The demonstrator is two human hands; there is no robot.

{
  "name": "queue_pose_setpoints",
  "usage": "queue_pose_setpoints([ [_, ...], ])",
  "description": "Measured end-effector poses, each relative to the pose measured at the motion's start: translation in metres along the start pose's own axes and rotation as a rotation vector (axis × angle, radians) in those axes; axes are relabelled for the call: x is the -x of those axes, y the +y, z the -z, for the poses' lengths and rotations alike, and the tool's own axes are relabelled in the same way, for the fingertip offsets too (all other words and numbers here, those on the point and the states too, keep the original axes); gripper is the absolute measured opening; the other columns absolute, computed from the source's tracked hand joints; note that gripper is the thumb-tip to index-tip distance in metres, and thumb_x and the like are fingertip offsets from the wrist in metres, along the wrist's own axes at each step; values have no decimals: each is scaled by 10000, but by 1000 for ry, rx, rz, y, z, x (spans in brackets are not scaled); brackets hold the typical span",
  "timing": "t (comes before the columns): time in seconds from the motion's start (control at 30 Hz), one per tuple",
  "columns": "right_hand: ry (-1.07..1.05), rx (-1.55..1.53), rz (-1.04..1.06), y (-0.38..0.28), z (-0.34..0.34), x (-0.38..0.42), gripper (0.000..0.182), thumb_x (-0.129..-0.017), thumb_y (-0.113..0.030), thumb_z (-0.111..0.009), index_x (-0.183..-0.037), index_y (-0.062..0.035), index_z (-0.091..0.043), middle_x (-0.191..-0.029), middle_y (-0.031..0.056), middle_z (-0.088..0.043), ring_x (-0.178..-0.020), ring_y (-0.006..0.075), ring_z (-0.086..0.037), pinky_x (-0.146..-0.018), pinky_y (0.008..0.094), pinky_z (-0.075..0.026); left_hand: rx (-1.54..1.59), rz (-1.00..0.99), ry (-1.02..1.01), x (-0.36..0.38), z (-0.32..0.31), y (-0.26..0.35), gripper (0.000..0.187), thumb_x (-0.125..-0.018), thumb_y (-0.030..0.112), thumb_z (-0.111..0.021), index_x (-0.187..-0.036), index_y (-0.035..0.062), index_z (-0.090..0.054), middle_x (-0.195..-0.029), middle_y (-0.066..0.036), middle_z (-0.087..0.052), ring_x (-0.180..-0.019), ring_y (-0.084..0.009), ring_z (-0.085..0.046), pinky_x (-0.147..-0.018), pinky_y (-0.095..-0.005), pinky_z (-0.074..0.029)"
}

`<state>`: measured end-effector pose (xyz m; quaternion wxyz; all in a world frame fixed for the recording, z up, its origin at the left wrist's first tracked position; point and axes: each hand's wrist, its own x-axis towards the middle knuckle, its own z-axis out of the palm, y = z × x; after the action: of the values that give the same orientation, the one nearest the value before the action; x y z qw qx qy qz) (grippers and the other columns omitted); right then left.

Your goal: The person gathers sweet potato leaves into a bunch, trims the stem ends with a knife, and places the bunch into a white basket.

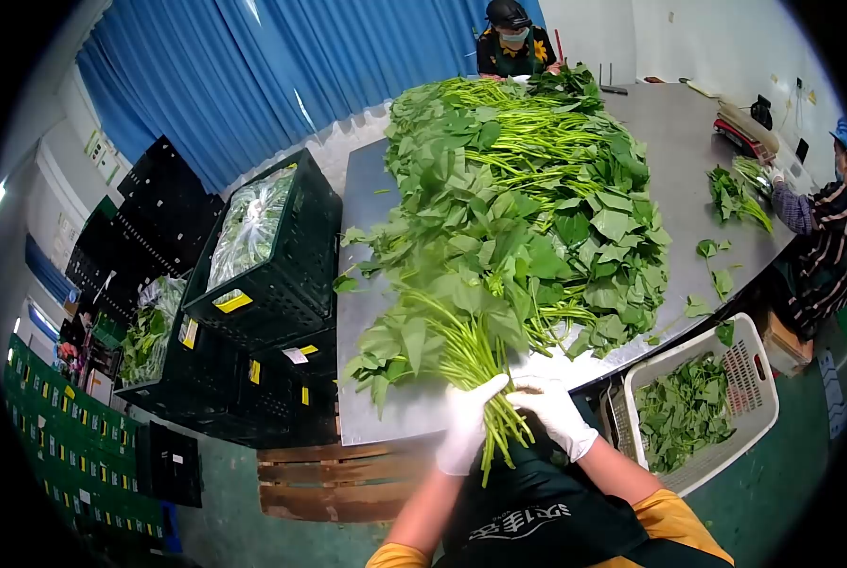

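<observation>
A bunch of long green stems with broad leaves (466,355) lies over the near edge of the metal table (371,419), its cut ends toward me. My left hand (473,417), in a white glove, is wrapped round the stems from the left. My right hand (551,412), also gloved, is at the right side of the same stems, fingers curled against them. Beyond the bunch, a large heap of leafy greens (537,189) spreads along the table.
Dark crates (263,303) with bagged greens stand stacked at the left. A white basket of leaves (769,417) sits right of the table. One person (513,47) is at the far end, another (821,208) at the right edge. A wooden pallet (334,488) lies below.
</observation>
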<state>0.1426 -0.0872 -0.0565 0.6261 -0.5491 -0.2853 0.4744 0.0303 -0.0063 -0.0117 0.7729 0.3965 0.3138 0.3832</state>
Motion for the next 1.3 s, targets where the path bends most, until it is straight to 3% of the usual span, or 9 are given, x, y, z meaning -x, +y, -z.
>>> queue_pose_setpoints([
  [0.3,97,-614,-45,-2,6,9,216,-838,-6,-568,-1044,35,-620,-968,88,-641,-951,171,-582,-858,267,-444,-71,71,-76,9,-4,1,246,-855,-6,-582,-1099,-12,-609,-1105,-121,-620,-983,-189,-616,-852,-288,-506],
  [0.37,66,-765,235,29,26,5,183,-840,-78,-611,-994,18,-632,-995,118,-652,-946,213,-605,-880,322,-459,-877,-671,-192,5,20,-11,265,-858,-25,-544,-1116,-16,-605,-1115,-131,-621,-973,-217,-617,-866,-306,-493],
  [0.43,213,-733,315,28,67,6,143,-877,-134,-595,-980,-36,-588,-910,60,-617,-840,189,-593,-807,329,-484,-339,-65,80,-8,31,17,217,-887,36,-522,-1075,-6,-621,-1015,-98,-602,-885,-154,-567,-780,-295,-487],
  [0.53,206,-1344,559,-14,136,17,310,-900,-289,-560,-1169,-135,-560,-1003,25,-623,-915,154,-588,-792,309,-485,-142,-210,157,3,40,61,266,-802,-45,-577,-1063,-2,-612,-916,-97,-595,-857,-184,-589,-781,-300,-490],
  [0.7,125,-461,189,-23,122,-23,565,-821,-272,-690,-1312,-93,-476,-1062,43,-650,-871,156,-613,-722,269,-483,70,-216,321,-5,45,57,88,-786,-26,-602,-860,-3,-560,-784,-56,-586,-688,-122,-555,-653,-240,-452],
  [0.77,168,119,73,-23,71,-33,345,-794,-240,-698,-1074,-55,-618,-904,76,-663,-737,211,-627,-663,313,-487,94,-174,274,0,39,55,54,-796,-19,-576,-839,1,-550,-779,-75,-606,-647,-109,-533,-639,-229,-439],
  [0.83,342,1010,714,22,60,-68,246,-753,-241,-702,-872,-35,-637,-830,136,-629,-691,276,-619,-642,389,-479,66,-106,224,5,42,57,233,-787,-18,-631,-997,-13,-530,-866,-89,-585,-771,-205,-621,-802,-340,-533],
  [0.93,300,1505,289,42,49,-101,256,-725,-226,-675,-901,-44,-639,-851,150,-622,-770,328,-617,-688,419,-480,140,-75,241,6,50,53,256,-783,-29,-636,-1009,-5,-519,-887,-92,-585,-771,-201,-620,-783,-336,-539],
  [1.3,168,-37,79,-40,24,-44,182,-823,-98,-634,-984,-25,-681,-763,2,-640,-612,50,-544,-529,190,-416,-44,-130,315,1,26,49,287,-758,-2,-685,-1026,-16,-583,-831,-63,-615,-714,-149,-590,-679,-279,-495],
])
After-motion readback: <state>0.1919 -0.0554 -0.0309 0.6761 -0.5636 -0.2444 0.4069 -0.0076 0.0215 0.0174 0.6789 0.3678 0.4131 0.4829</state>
